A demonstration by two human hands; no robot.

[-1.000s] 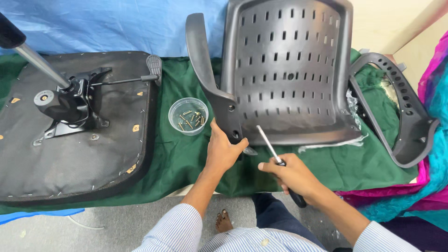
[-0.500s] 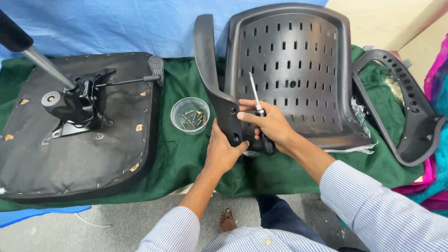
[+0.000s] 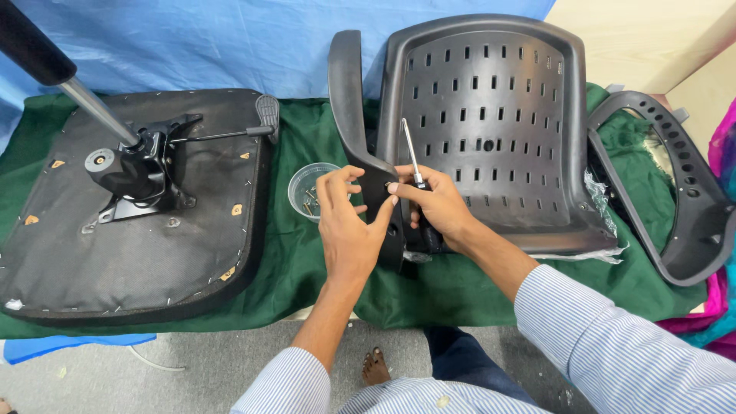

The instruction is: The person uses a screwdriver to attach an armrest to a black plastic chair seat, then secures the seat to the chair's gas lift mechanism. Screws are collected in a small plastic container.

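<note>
My left hand (image 3: 349,226) gripped the black armrest (image 3: 354,130) beside the chair back (image 3: 491,115) on the green cloth (image 3: 299,253). My right hand (image 3: 437,208) held the screwdriver (image 3: 412,157), tip pointing up.

Left hand (image 3: 349,222) fingers curled; right hand (image 3: 433,208) fisted, touching.

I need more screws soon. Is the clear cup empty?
Not empty. The clear cup stands upright on the green cloth, and several small screws show at its bottom, beside the left hand.
</note>
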